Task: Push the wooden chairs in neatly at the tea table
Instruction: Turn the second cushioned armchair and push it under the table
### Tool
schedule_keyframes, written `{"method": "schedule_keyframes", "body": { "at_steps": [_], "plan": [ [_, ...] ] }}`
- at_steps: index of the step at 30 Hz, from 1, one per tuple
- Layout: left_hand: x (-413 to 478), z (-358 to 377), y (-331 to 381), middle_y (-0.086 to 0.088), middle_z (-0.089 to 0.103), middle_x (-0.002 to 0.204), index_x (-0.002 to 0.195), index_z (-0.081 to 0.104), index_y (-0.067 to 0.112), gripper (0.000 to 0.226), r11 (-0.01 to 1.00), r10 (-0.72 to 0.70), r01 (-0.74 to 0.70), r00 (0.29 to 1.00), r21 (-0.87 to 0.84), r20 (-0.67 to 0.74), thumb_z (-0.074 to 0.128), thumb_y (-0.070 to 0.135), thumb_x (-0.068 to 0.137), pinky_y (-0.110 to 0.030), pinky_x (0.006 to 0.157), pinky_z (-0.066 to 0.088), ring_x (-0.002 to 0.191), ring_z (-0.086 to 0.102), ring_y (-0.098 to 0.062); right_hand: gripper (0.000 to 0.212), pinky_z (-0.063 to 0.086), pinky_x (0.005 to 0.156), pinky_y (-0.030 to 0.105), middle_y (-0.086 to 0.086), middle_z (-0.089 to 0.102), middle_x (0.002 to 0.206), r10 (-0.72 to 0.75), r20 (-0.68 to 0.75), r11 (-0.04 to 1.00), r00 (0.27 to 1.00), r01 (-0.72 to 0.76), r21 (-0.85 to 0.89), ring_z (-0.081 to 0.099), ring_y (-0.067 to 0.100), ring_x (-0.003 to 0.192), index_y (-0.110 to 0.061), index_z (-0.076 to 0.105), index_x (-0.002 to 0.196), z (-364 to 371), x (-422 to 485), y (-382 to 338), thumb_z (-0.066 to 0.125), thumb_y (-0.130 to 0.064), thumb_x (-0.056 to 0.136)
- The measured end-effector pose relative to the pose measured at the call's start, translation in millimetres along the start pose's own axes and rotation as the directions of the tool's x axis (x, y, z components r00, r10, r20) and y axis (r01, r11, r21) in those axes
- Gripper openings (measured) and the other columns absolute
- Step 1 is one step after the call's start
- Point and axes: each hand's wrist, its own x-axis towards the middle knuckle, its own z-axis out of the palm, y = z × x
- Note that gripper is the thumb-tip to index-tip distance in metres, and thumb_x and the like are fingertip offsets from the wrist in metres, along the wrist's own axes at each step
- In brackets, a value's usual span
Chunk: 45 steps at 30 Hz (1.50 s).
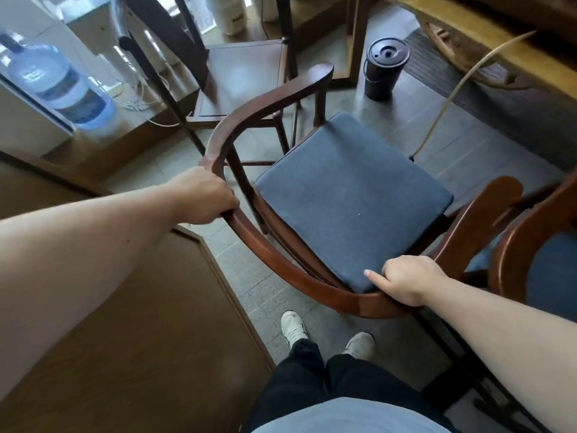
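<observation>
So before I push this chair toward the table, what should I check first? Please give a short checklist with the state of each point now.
1. Left hand grips the rail of the chair: ok.
2. Right hand grips the rail: ok, fingers closed over it, one finger pointing loose.
3. Path to the table: not ok, a black bin stands on the floor ahead, and a thin hose hangs down near the seat.
4. Gap to the second chair on the right: not ok, the armrests look very close or touching.
5. Feet clear of the chair legs: ok, both stand behind the rail.
6. Chair square to the table: cannot tell, little of the table edge shows.
</observation>
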Motion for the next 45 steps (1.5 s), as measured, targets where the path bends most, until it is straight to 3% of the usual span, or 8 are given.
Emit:
{"method": "schedule_keyframes", "body": {
  "at_steps": [9, 16, 21, 28, 33, 36, 39, 45],
  "plan": [
    [52.9, -5.9, -20.0, 0.016, 0.069, 0.102, 0.102, 0.067, 0.036, 0.030, 1.000, -0.024, 0.025, 0.997, 0.006, -0.075, 0.055, 0.018, 0.082, -0.036, 0.077, 0.054, 0.102, 0.061, -0.011, 0.070, 0.044, 0.089, 0.038, 0.009, 0.070, 0.112, 0.147, 0.041, 0.982, 0.988, -0.150, 0.118, 0.061, 0.029, 0.110, -0.018, 0.070, 0.098, 1.6, 3.6, 2.0, 0.018, -0.066, 0.094],
    [45.2, -7.0, -15.1, 0.021, 0.056, 0.131, 0.123, 0.059, 0.036, 0.039, 0.998, 0.057, -0.056, 0.998, 0.032, -0.028, 0.047, 0.018, 0.091, -0.033, 0.110, 0.029, 0.130, 0.041, -0.004, 0.076, 0.043, 0.085, 0.037, 0.006, 0.071, 0.109, 0.128, 0.110, 0.983, 0.986, -0.141, 0.120, 0.062, 0.028, 0.107, -0.019, 0.071, 0.096, 1.4, 1.2, -5.6, 0.014, -0.069, 0.093],
    [44.2, -8.4, -11.0, 0.017, 0.062, 0.122, 0.110, 0.062, 0.033, 0.034, 0.997, 0.074, -0.074, 0.997, 0.027, 0.000, 0.052, 0.016, 0.083, -0.034, 0.107, 0.030, 0.123, 0.047, -0.009, 0.065, 0.042, 0.079, 0.037, 0.005, 0.070, 0.107, 0.139, 0.133, 0.971, 0.981, -0.162, 0.175, 0.062, 0.028, 0.104, -0.021, 0.064, 0.092, -2.5, 1.2, -5.1, 0.021, -0.070, 0.092],
    [49.6, -36.8, 20.2, 0.010, 0.056, 0.122, 0.136, 0.040, 0.036, 0.067, 0.958, 0.273, -0.253, 0.948, -0.138, 0.160, 0.063, 0.050, 0.074, -0.040, 0.094, 0.047, 0.109, 0.054, -0.016, 0.047, 0.043, 0.087, 0.038, 0.002, 0.064, 0.118, 0.136, -0.218, 0.940, 0.966, -0.057, 0.337, 0.060, 0.025, 0.106, -0.023, 0.053, 0.123, -48.4, -9.4, -18.8, 0.045, -0.058, 0.092],
    [63.2, -45.8, 13.5, 0.016, 0.053, 0.127, 0.137, 0.041, 0.035, 0.087, 0.855, 0.399, -0.296, 0.900, -0.427, 0.174, 0.044, 0.086, 0.067, -0.033, 0.096, 0.046, 0.112, 0.054, -0.008, 0.038, 0.043, 0.087, 0.035, -0.003, 0.062, 0.120, 0.264, -0.269, 0.854, 0.926, -0.095, 0.511, 0.059, 0.021, 0.106, -0.025, 0.054, 0.119, -59.6, -13.6, -40.4, 0.052, -0.052, 0.091],
    [86.0, -43.7, 8.9, 0.020, 0.058, 0.113, 0.128, 0.052, 0.032, 0.066, 0.711, 0.439, -0.366, 0.898, -0.600, -0.027, 0.045, 0.073, 0.077, -0.026, 0.090, 0.049, 0.100, 0.057, 0.004, 0.032, 0.046, 0.081, 0.032, -0.010, 0.059, 0.116, 0.382, -0.184, 0.726, 0.906, -0.171, 0.666, 0.059, 0.013, 0.102, -0.029, 0.055, 0.116, -55.6, -13.2, -53.5, 0.054, -0.049, 0.091],
    [108.4, -37.3, 2.4, 0.016, 0.066, 0.103, 0.116, 0.061, 0.027, 0.042, 0.708, 0.407, -0.423, 0.899, -0.566, -0.162, 0.049, 0.056, 0.087, -0.030, 0.086, 0.052, 0.093, 0.061, 0.002, 0.024, 0.050, 0.084, 0.036, -0.013, 0.059, 0.112, 0.487, -0.131, 0.591, 0.864, -0.215, 0.777, 0.058, 0.006, 0.100, -0.035, 0.056, 0.109, -51.3, -7.5, -72.8, 0.057, -0.049, 0.089],
    [114.8, -31.4, -25.2, 0.010, 0.067, 0.101, 0.114, 0.060, 0.026, 0.031, 0.742, 0.479, -0.497, 0.863, -0.450, -0.163, 0.052, 0.047, 0.091, -0.028, 0.080, 0.052, 0.091, 0.061, -0.006, 0.021, 0.049, 0.085, 0.034, -0.013, 0.062, 0.104, 0.602, -0.113, 0.425, 0.790, -0.198, 0.883, 0.059, 0.002, 0.096, -0.033, 0.061, 0.105, -42.1, -18.5, -111.3, 0.063, -0.042, 0.087]
  ]
}}
